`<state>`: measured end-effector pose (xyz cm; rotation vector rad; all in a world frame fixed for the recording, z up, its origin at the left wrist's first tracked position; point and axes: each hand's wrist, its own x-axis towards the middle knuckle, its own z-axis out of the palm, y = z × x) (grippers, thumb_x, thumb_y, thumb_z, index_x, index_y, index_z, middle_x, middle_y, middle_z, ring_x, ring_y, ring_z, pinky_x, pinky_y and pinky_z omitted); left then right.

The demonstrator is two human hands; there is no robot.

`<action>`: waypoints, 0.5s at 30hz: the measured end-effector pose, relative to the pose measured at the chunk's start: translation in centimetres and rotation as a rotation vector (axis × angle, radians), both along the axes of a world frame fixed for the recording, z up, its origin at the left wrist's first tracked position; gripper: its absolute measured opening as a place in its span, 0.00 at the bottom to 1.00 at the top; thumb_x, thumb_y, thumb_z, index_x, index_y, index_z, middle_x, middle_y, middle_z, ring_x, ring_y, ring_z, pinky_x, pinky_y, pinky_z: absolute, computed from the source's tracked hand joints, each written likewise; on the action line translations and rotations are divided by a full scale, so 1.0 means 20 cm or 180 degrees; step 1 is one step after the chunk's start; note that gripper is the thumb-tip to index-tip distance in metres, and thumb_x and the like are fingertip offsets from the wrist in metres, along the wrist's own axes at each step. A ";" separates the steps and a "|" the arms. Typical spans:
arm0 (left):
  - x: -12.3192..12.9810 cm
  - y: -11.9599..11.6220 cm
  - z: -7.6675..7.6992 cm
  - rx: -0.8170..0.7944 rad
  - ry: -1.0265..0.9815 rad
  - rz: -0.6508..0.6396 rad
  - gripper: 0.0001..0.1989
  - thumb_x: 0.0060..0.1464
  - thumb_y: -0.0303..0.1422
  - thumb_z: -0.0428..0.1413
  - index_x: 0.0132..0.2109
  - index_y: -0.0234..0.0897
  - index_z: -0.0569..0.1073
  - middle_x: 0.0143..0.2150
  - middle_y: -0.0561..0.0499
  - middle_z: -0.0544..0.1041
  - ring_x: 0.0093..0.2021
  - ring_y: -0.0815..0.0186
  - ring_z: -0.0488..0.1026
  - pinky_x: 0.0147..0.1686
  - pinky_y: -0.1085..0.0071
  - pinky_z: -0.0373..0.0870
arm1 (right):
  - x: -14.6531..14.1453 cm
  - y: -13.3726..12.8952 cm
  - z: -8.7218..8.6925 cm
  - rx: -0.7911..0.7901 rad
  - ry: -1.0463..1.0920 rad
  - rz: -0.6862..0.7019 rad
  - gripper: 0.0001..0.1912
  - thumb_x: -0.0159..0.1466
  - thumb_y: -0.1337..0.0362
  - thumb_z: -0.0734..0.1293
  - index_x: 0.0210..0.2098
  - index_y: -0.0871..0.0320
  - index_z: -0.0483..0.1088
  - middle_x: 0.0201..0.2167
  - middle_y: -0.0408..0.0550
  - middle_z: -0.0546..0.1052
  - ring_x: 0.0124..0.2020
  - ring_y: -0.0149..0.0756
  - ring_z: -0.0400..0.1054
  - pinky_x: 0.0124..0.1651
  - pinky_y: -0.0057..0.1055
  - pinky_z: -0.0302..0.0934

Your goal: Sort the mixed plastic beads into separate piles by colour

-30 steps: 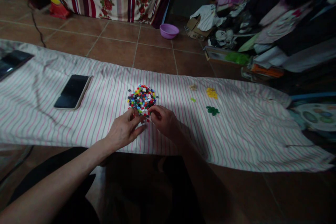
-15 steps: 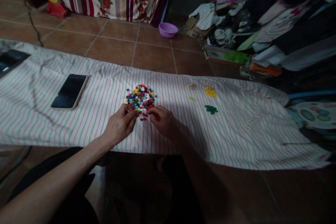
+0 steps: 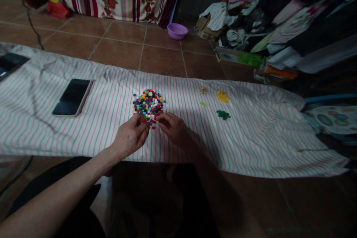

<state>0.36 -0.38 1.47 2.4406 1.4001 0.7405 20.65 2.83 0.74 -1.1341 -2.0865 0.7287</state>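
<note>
A mixed heap of small coloured square pieces lies on the striped cloth. At its near left edge is my left hand, thumb and fingertips pinched together low over a few red and white pieces. My right hand faces it from the near right edge, fingers curled in a pinch. Whatever sits between either hand's fingertips is too small to make out. To the right lie small separate groups: yellow pieces, dark green pieces, light green pieces and beige pieces.
A phone rests left of the heap, with another dark device at the far left. Beyond the cloth, a purple basin stands on the tiled floor. Clothes and boxes crowd the back right.
My left hand has shifted slightly nearer to me and to the right along the heap's near edge. My right hand stays almost where it was. The view has moved a little.
</note>
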 end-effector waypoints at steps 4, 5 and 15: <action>0.00 0.01 -0.01 -0.0045 -0.0159 0.0191 0.15 0.63 0.32 0.45 0.48 0.36 0.74 0.42 0.46 0.68 0.36 0.67 0.71 0.35 0.70 0.73 | 0.02 -0.01 0.00 -0.0217 0.0073 -0.0153 0.06 0.61 0.70 0.64 0.37 0.57 0.71 0.35 0.47 0.76 0.36 0.33 0.71 0.39 0.30 0.65; 0.00 0.01 -0.01 -0.0035 -0.0156 0.0253 0.14 0.63 0.33 0.45 0.48 0.36 0.73 0.42 0.46 0.68 0.36 0.67 0.71 0.34 0.70 0.72 | 0.03 -0.01 0.01 -0.0175 0.0069 -0.0104 0.06 0.61 0.70 0.64 0.36 0.57 0.71 0.35 0.47 0.76 0.36 0.33 0.71 0.41 0.31 0.65; 0.01 0.01 -0.01 0.0102 0.0169 0.0587 0.15 0.63 0.35 0.45 0.48 0.37 0.73 0.42 0.46 0.70 0.34 0.66 0.72 0.28 0.71 0.69 | 0.09 -0.03 0.02 -0.0045 -0.0070 -0.0077 0.07 0.61 0.72 0.63 0.35 0.58 0.72 0.34 0.47 0.75 0.36 0.33 0.70 0.40 0.30 0.64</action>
